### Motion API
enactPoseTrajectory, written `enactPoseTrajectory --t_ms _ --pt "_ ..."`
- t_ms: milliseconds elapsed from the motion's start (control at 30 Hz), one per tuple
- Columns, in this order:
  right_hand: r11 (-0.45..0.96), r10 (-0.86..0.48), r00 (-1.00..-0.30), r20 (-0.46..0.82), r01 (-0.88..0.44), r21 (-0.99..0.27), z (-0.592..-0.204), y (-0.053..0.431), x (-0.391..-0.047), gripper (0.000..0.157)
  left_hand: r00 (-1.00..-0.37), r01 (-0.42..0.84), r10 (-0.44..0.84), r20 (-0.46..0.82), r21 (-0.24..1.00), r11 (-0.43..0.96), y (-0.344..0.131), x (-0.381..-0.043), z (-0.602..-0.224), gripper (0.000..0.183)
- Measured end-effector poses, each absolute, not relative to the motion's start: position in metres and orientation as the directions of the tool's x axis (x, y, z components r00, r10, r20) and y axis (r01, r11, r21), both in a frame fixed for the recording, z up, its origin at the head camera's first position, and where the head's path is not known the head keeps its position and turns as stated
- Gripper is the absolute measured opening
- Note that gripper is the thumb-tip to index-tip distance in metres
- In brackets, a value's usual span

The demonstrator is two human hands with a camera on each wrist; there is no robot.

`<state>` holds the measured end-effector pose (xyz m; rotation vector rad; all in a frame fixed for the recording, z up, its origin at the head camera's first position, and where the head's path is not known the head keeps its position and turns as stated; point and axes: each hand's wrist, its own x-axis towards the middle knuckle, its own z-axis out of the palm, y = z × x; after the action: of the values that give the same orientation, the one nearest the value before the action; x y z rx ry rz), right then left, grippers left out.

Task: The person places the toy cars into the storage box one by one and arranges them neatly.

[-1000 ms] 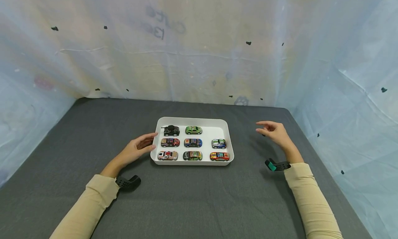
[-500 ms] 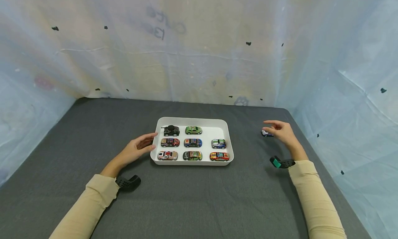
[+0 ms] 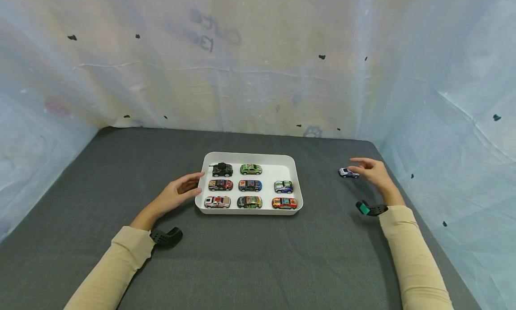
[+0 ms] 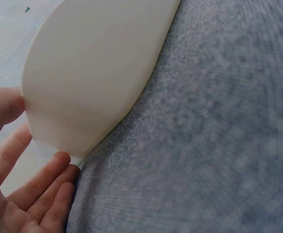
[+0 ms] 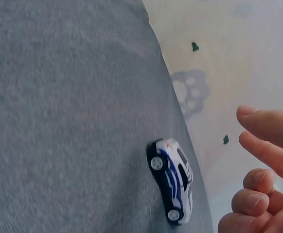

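In the head view my left hand (image 3: 179,191) rests against the left side of a white tray (image 3: 287,172). Its fingertips (image 4: 59,162) touch the tray's wall in the left wrist view, with the fingers loosely extended. Inside the tray stand several toy cars in rows, among them a green car (image 3: 251,169), a black one with a gun-like top (image 3: 222,169) and a red-yellow one (image 3: 284,203). To the right, a white and blue toy car (image 5: 172,182) stands on the dark cloth. Beside it hovers my right hand (image 3: 371,172), thumb and fingers apart, holding nothing.
A dark grey cloth (image 3: 250,256) covers the table. Pale plastic sheeting (image 3: 258,77) hangs behind and at both sides. The tray's back right corner shows bare white floor. Both wrists wear black straps (image 3: 166,237).
My right hand has moved to the right and uncovered the white and blue toy car, which stays on the cloth. The left hand and the tray have not moved.
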<state>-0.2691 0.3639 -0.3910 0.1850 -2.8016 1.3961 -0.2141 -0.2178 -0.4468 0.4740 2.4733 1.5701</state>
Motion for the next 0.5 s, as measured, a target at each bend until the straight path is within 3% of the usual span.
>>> enactPoseTrajectory --t_ms 233,400,500 --pt "0.597 -0.091 -0.996 0.003 -0.057 -0.800 -0.397 0.375 -0.272 0.016 -0.934 0.174 0.356 0.026 0.903 0.393 -0.218 -0.214 -0.446 0.058" --pt "0.634 -0.071 -0.996 -0.056 -0.002 -0.773 -0.403 0.380 -0.277 0.051 -0.933 0.177 0.359 0.028 0.903 0.390 -0.218 -0.214 -0.447 0.058" --pt "0.662 -0.066 -0.995 -0.075 0.013 -0.749 -0.408 0.383 -0.279 0.057 -0.932 0.182 0.361 0.031 0.901 0.393 -0.218 -0.214 -0.447 0.057"
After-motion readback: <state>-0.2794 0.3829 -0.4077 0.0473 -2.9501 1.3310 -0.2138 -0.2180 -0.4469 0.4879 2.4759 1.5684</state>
